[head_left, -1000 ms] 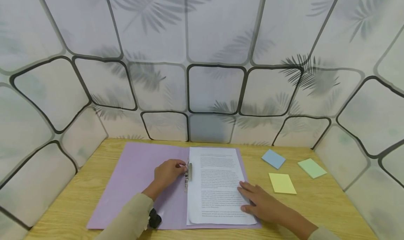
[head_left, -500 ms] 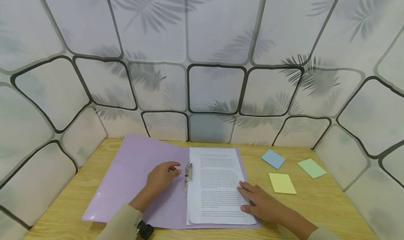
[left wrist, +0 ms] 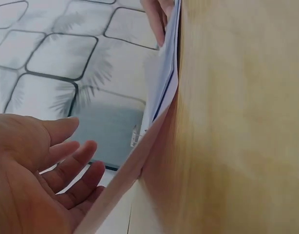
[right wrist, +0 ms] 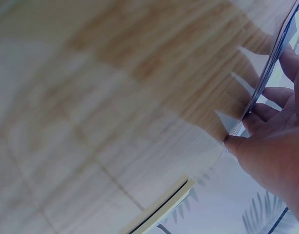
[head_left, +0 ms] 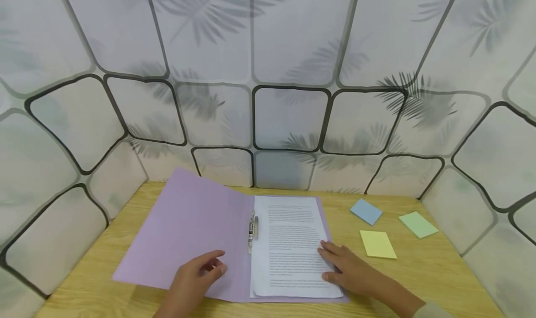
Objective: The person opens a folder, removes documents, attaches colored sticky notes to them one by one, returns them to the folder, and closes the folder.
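Note:
A purple folder (head_left: 192, 225) lies spread on the table, its left cover tilted up off the wood. On its right side is a stack of printed sheets (head_left: 293, 248), beside a metal clip (head_left: 253, 232) along the spine. My left hand (head_left: 194, 281) is over the lower part of the raised cover, fingers loosely bent and holding nothing. In the left wrist view, that hand (left wrist: 47, 175) is close by the cover's edge (left wrist: 140, 156). My right hand (head_left: 351, 271) rests on the sheets' right edge with fairly straight fingers; the right wrist view shows its fingertips at the folder's edge.
Right of the folder lie a blue sticky-note pad (head_left: 366, 212), a yellow pad (head_left: 378, 244) and a green pad (head_left: 418, 225). The wooden table (head_left: 444, 281) meets patterned walls (head_left: 289, 118) at the back and on both sides.
My left hand has come away from the clip, moving toward the front left. The folder's left cover has risen off the table. My right hand has stayed on the sheets.

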The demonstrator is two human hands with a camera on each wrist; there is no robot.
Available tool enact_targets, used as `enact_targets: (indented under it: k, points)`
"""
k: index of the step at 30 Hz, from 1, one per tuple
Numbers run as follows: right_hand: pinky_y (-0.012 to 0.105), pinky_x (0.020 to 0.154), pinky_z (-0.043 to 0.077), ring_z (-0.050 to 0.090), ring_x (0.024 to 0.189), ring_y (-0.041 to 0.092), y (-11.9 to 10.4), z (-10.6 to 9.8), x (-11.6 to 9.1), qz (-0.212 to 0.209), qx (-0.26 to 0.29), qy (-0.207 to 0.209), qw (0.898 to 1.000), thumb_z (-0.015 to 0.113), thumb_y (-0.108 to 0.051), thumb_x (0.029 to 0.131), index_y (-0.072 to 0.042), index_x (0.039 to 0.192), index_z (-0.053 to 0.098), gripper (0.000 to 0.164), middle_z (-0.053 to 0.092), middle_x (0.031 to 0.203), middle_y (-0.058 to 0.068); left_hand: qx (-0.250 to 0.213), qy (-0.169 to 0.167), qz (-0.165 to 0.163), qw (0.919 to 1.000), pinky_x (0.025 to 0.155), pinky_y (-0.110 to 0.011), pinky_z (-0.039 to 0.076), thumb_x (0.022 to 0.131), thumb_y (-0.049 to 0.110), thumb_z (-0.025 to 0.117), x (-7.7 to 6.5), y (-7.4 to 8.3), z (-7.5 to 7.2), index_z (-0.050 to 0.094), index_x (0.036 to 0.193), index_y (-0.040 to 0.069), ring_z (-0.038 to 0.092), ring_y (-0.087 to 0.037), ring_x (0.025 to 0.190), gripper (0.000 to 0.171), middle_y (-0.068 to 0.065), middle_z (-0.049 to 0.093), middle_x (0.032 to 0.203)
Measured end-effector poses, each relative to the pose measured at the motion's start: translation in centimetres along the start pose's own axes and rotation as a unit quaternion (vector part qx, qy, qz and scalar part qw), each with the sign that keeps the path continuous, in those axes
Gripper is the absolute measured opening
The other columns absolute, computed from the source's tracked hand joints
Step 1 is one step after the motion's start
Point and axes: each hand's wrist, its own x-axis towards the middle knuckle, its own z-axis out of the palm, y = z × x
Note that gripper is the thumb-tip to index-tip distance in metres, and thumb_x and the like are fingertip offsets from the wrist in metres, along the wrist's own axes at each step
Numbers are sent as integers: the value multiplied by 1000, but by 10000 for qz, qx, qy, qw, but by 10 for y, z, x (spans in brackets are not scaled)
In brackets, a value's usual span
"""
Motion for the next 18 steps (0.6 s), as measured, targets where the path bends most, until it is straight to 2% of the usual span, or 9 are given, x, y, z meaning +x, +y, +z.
enact_targets:
  k: [5,8,12,15,18]
  points:
    - [71,116,20,29,147,47,0,0,-1,-16,-32,15,10000,55,-52,99,1,150,44,74,33,160,22,-201,207,-234,9993,73,-22,53,90,26,76,-27,-14,-5,72,124,14,62,-5,83,36,6,71,95]
    - [71,116,19,29,147,47,0,0,-1,-18,-29,24,10000,55,-52,99,1,150,44,74,33,160,22,-246,192,-393,9987,69,-20,52,91,27,75,-37,-26,-8,71,126,12,63,-3,78,39,3,74,96]
    - [70,116,19,29,147,47,0,1,-1,-1,-56,46,10000,55,-52,99,1,150,44,74,33,160,22,-257,39,-472,9985,67,-20,52,92,28,73,-43,-43,-12,67,131,6,63,-2,78,45,-3,76,98]
    - [70,117,18,28,147,47,0,1,-2,15,-4,22,10000,54,-52,100,2,150,44,74,32,160,23,-437,-35,-601,9972,65,-21,53,93,28,71,-45,-53,-13,60,137,1,63,-5,76,53,-5,75,97]
    - [70,117,16,27,147,48,-1,1,-2,23,77,-26,10000,53,-52,100,2,150,43,74,32,160,24,-683,71,-846,9941,63,-22,55,93,28,72,-47,-57,-10,55,142,0,64,-9,78,58,-5,75,96]
